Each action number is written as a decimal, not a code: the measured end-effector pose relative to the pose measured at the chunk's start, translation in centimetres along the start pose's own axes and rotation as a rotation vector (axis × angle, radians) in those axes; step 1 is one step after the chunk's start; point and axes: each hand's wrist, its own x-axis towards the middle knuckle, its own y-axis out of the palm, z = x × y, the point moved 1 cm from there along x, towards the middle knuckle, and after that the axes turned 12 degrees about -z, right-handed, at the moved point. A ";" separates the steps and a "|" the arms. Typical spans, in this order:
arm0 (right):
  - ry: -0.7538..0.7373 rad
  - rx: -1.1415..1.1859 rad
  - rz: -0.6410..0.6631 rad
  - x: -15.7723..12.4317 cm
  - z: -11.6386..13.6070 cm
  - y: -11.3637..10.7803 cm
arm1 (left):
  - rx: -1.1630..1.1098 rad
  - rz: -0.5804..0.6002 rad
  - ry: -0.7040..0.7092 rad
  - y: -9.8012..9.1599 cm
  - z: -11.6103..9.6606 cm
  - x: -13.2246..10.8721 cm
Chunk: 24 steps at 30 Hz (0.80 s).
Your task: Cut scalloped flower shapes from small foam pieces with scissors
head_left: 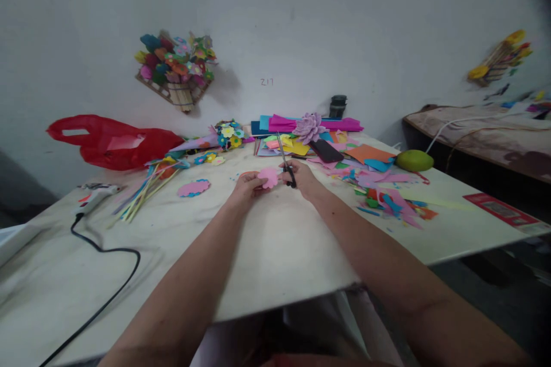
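Observation:
Between the fingers of my left hand is a pink paper flower with a scalloped edge, held just above the table. My right hand is closed on the black handles of a pair of scissors, whose blades point up and away from me. The scissors are right of the paper flower; whether my right fingers also touch its edge I cannot tell. Left of my hands lies a stack of pink and blue scalloped paper shapes.
A corded glue gun, sticks and a red plastic bag occupy the left. Paper scraps, a dark phone and a green fruit are at right. Coloured paper sheets and a purple flower sit near the wall.

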 end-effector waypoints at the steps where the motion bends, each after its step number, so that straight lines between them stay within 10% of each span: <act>1: 0.011 -0.009 0.002 -0.1 0.1 -0.1 | -0.006 -0.007 0.000 0.0 0.0 0.0; 24: 0.139 0.044 0.243 0.8 0.0 -2.0 | 0.020 0.078 -0.006 -0.3 0.2 0.2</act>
